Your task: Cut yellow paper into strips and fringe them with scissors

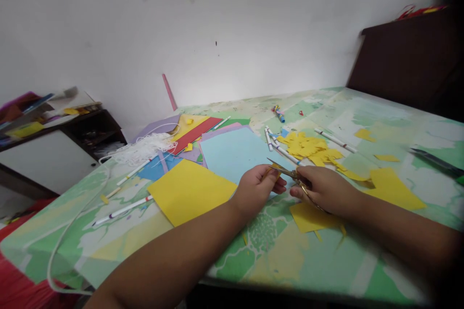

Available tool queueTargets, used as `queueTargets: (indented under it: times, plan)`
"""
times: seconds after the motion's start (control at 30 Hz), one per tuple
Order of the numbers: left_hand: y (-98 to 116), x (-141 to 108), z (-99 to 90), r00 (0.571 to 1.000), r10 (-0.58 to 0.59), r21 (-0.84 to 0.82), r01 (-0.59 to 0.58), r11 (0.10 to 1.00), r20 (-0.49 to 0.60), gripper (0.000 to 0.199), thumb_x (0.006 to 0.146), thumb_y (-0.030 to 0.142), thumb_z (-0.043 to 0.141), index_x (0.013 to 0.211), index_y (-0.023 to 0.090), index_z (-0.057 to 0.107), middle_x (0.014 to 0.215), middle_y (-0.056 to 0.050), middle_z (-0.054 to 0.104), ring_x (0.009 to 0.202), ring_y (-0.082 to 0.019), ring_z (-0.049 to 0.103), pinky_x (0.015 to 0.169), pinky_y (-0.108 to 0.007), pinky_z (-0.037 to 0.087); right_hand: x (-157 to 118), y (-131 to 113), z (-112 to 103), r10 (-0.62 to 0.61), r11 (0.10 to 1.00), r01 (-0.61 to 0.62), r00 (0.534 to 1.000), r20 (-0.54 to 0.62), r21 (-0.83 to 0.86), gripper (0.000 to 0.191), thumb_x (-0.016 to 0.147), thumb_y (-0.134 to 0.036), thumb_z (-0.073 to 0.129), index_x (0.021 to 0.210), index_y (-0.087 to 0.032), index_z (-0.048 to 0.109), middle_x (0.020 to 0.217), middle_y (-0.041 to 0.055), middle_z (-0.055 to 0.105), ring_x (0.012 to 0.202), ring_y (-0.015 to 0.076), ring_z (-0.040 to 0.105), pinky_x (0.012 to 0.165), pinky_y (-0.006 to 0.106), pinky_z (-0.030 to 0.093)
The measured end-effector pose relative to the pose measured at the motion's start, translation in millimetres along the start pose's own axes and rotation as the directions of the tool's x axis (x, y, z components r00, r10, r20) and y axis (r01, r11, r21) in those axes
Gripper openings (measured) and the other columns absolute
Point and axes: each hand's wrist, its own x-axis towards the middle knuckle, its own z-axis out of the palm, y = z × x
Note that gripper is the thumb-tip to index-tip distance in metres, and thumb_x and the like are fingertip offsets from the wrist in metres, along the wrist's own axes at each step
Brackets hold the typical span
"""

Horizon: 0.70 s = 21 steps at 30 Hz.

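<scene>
Gold-handled scissors [285, 169] are in my right hand [326, 188], its fingers wrapped round the loops. The blades point left, towards my left hand [256, 184]. That hand is closed in a pinch on a small piece of yellow paper [276, 172], mostly covered by the fingers, beside the blades. Under the right hand lies a yellow paper piece [311, 218] with thin strips near it. A heap of yellow paper cuttings [308, 147] sits just beyond the hands. Left of them are a yellow sheet [192, 190] and a light blue sheet [232, 152].
Several white markers lie about, one [335, 141] beyond the right hand. A tangle of white cord [145, 148] rests at the left, over coloured paper. Dark-bladed scissors [435, 160] lie at the right edge. A patterned cloth [250, 265] covers the table, against a white wall.
</scene>
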Motion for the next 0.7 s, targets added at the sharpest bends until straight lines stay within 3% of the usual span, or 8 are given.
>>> queueTargets:
  times: [0.7]
  plan:
    - [-0.3, -1.6, -0.2, 0.999, 0.035, 0.052, -0.036, 0.998, 0.014, 0.023, 0.075, 0.035, 0.046, 0.075, 0.013, 0.053, 0.068, -0.003, 0.059, 0.059, -0.009, 0.056, 0.060, -0.024, 0.045, -2.6, -1.7, -0.4, -0.024, 1.000, 0.024, 1.000, 0.014, 0.012, 0.029, 0.071, -0.048, 0.043, 0.065, -0.019, 0.042, 0.062, 0.0014, 0.051, 0.056, 0.0128, 0.043, 0.048, 0.023, 0.025]
